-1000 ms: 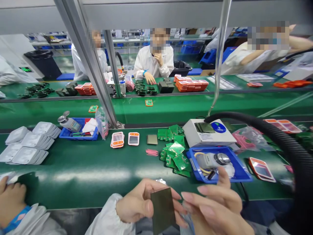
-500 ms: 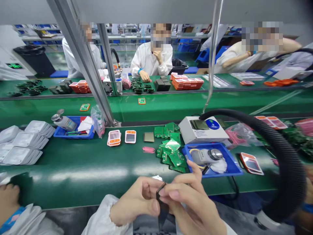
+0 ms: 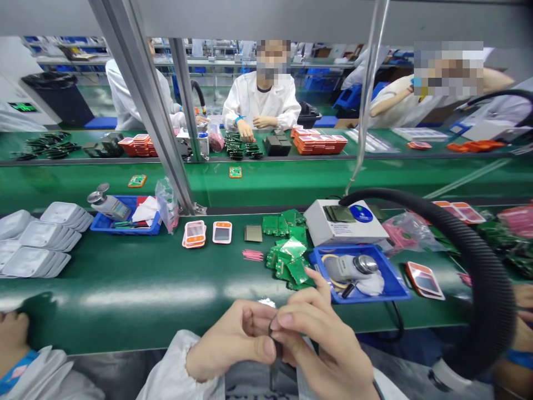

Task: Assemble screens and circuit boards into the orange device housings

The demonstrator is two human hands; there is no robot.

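A thin dark display panel [image 3: 275, 364] stands nearly edge-on to me, low in the middle of the view. My left hand [image 3: 235, 341] grips its left side between thumb and fingers. At its upper corner, the thumb and forefinger of my right hand [image 3: 322, 339] pinch together, with the other fingers raised. Fingers hide much of the panel, and whether a film is on it I cannot tell. Beyond my hands lie a pile of green circuit boards [image 3: 291, 258], several pink strips [image 3: 252, 255] and a small stack of grey display panels [image 3: 253, 233].
A blue tray [image 3: 358, 299] with a dispenser bottle sits right of the boards, before a white box [image 3: 333, 236]. A black hose [image 3: 470, 244] arches on the right. White casings [image 3: 37, 253] are stacked left. Orange-framed units [image 3: 194, 233] lie mid-bench. Co-workers sit opposite and on both sides.
My right hand has shifted slightly left, its fingertips closing over the panel's upper corner. My left hand keeps its grip. Across the bench, a co-worker's raised hand has come down to the work surface.
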